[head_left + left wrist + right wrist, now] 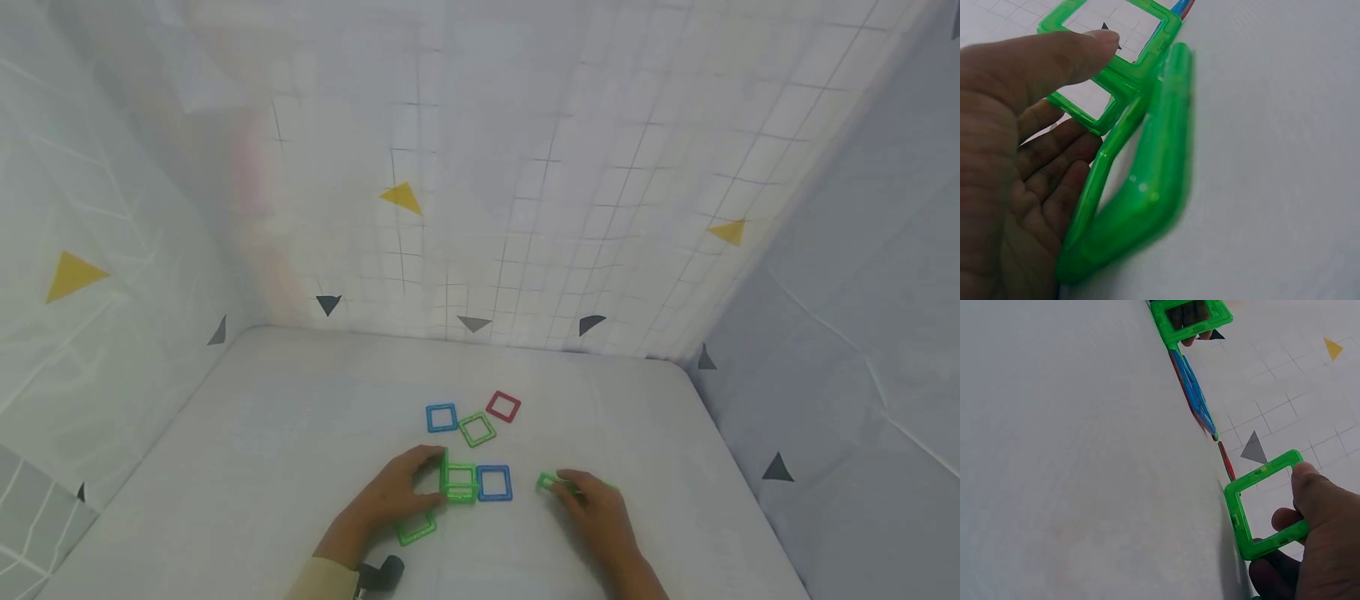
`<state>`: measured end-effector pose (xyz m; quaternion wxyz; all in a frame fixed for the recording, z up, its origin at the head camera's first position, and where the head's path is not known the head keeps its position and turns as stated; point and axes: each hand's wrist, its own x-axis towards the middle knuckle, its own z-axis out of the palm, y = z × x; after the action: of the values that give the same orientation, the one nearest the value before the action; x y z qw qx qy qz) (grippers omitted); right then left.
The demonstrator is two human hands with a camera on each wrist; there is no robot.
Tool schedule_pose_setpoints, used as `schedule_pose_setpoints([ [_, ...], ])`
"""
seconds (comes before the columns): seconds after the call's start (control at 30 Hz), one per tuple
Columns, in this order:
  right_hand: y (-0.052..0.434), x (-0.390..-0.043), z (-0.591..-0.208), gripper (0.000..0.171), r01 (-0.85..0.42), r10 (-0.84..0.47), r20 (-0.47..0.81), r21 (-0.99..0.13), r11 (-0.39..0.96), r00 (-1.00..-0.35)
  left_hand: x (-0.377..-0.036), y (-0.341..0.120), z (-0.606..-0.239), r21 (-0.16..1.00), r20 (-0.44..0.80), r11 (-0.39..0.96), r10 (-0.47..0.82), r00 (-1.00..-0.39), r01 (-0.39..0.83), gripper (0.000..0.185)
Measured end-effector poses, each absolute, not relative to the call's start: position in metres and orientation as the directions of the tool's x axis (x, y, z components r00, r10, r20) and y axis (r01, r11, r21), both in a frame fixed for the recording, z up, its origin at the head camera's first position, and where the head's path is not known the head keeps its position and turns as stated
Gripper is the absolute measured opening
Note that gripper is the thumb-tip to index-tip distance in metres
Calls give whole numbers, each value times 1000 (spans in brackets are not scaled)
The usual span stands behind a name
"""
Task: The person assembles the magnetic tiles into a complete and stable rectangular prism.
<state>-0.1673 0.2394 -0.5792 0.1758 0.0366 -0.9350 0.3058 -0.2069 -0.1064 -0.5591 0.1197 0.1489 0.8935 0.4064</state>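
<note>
Left hand (393,496) holding upright green frames (458,481), right hand (600,512) pinching green square (551,482), white tabletop (285,417), gridded white curtain walls (525,167)

Green plastic square frames (458,482) joined, one upright, table centre; separate green plastic square frame (551,482) tilted, just right.

Your left hand (397,493) covered part of the green frames (458,482) it held, so you could not tell how they joined. In the left wrist view the nearest green frame (1141,194) was blurred. Your right hand (596,504) hid most of its green square (551,482), and the right wrist view cut off the fingers (1316,506).
</note>
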Motion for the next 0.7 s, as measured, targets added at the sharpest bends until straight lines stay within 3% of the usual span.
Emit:
schedule_pose_setpoints([
  [0.7, 252, -168, -575, 20, -59, 142, 232, -686, 725, -962, -208, -107, -562, 762, -79, 621, 368, -926, 182, 77],
])
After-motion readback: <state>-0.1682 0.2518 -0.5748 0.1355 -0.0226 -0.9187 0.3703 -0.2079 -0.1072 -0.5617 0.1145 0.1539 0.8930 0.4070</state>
